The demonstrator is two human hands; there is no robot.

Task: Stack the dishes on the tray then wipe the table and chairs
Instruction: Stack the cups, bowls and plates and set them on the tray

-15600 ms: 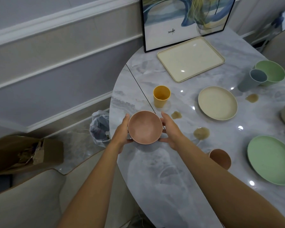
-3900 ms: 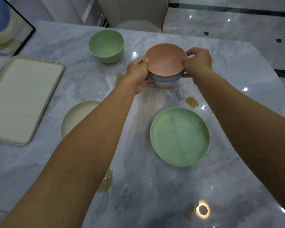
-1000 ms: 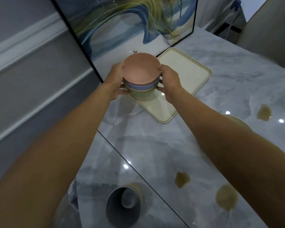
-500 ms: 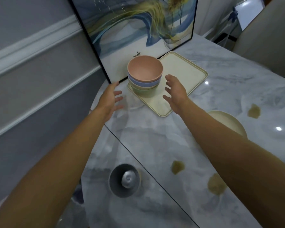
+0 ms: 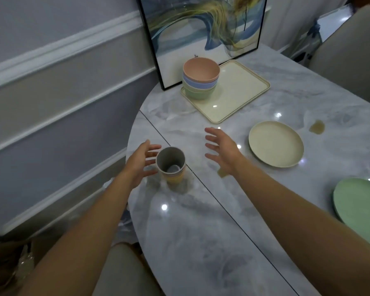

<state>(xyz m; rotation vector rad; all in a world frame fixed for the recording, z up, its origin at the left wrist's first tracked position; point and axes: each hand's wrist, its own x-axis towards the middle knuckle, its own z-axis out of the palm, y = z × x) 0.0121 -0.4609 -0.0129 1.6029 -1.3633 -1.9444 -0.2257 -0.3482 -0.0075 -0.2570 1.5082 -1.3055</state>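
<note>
A stack of bowls (image 5: 200,79), pink on top, then blue and green, stands on the near left corner of the cream tray (image 5: 239,92). Nested cups (image 5: 171,165), grey inside a yellow one, stand near the table's left edge. My left hand (image 5: 140,162) hovers open just left of the cups, fingers spread. My right hand (image 5: 221,150) is open to the right of the cups, holding nothing. A cream plate (image 5: 276,144) and a green plate (image 5: 361,210) lie on the marble table (image 5: 201,242) at the right.
A framed painting (image 5: 201,33) leans against the wall behind the tray. Brown spills (image 5: 317,127) mark the table. A beige chair (image 5: 350,43) stands at the far right and another chair back (image 5: 124,272) sits below the near edge.
Both hands have drawn back from the stack of bowls on the tray and come down on either side of the nested cups. The view has tilted back toward me.
</note>
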